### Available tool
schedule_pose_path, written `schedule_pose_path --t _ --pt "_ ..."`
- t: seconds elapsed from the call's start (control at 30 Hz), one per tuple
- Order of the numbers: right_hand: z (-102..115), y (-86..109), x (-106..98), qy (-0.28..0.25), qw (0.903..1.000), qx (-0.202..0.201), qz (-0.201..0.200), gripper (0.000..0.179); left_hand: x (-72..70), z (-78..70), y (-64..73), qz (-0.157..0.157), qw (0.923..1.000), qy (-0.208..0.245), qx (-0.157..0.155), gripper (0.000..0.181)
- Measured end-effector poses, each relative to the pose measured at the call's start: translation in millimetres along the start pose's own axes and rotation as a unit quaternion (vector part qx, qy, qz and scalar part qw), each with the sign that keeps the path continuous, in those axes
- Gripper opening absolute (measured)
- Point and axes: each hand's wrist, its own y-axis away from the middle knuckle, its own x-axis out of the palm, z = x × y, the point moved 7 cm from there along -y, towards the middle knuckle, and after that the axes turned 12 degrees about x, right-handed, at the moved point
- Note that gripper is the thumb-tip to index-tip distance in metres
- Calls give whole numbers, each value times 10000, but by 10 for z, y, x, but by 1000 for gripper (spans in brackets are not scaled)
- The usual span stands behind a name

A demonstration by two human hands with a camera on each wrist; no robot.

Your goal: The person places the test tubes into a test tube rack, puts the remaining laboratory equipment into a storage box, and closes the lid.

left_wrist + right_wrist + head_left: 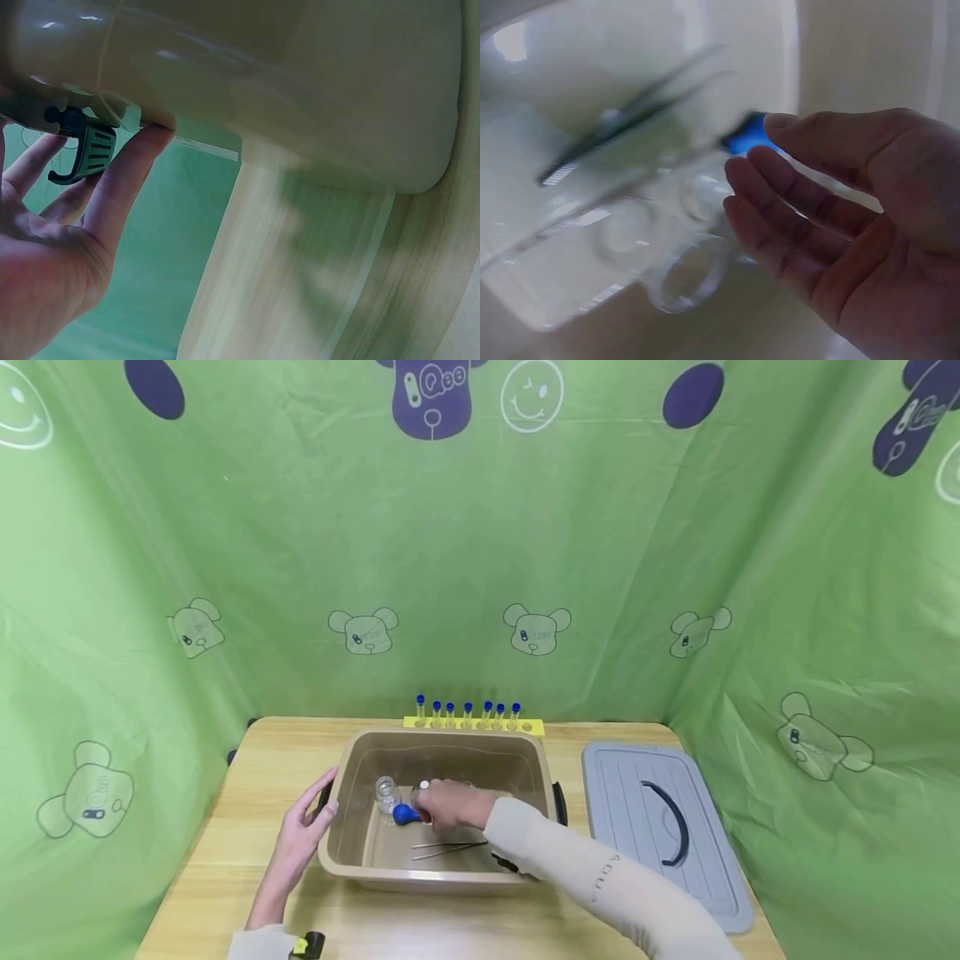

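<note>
My right hand (pixel 450 804) reaches down into a brown plastic box (pixel 341 860). Its thumb and a finger pinch a blue rubber bulb (pixel 751 136); the finger behind the thumb is mostly hidden, and the right wrist view is blurred. A thin rod or tube runs away from near the bulb. Left of this hand lies a small clear glass jar (pixel 387 793), and below it metal tweezers (pixel 442 846). My left hand (pixel 296 835) rests against the box's left side, its fingers fairly straight around the dark handle clip (pixel 94 150).
Behind the box stands a yellow rack (pixel 536 727) with several blue-capped tubes (pixel 468 714). To the right lies a grey lid (pixel 630 818) with a dark handle. A black clip (pixel 559 802) sits on the box's right side. Green patterned sheeting surrounds the wooden table (pixel 390 927).
</note>
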Motion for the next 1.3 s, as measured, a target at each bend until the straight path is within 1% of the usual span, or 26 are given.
schedule_pose_path --t 0.1,0.23,0.33,0.4,0.47,0.53,0.63,0.73,0.83,0.97,1.07,1.17,1.23,1.3 --pt "-8 93 -229 -301 9994 -137 -130 15 5 3 0 11 10000 -2 21 52" --pt "-84 307 -536 -882 9953 -234 -319 7 2 20 3 3 10000 -39 27 51" --pt "-208 500 -736 -1325 9900 -88 -485 8 -1 23 6 2 10000 -53 29 51" --pt "-311 626 -855 -1527 9858 73 -698 11 -4 19 12 4 10000 -68 27 51" --pt "-415 749 -961 -1599 9818 264 -990 13 -11 15 19 -15 10000 -84 33 51" --pt "-513 883 -1053 -1686 9763 428 -1285 15 -17 15 27 -24 9999 -112 40 51" --pt "-650 1108 -1176 -1869 9657 595 -1704 14 -22 17 35 -35 9999 -113 70 51" --pt "-810 1360 -1293 -2083 9506 708 -2190 14 -19 9 38 -26 9999 -105 116 50" --pt "-1053 1608 -1359 -2278 9303 937 -2717 17 -22 4 40 -42 9998 -140 113 50" --pt "-1487 1915 -1340 -2497 8951 1415 -3412 22 -25 -12 45 -80 9998 -177 75 50" --pt "-1826 2150 -1250 -2521 8621 1784 -4017 24 -19 -32 47 -102 9998 -186 30 50" --pt "-2134 2389 -1092 -2467 8239 2172 -4616 24 -10 -47 41 -133 9996 -244 -21 50" --pt "-2313 2532 -957 -2393 7998 2449 -4930 23 -4 -61 34 -170 9994 -289 -37 49" --pt "-2475 2652 -805 -2334 7793 2732 -5134 22 4 -73 27 -203 9993 -310 -34 49"
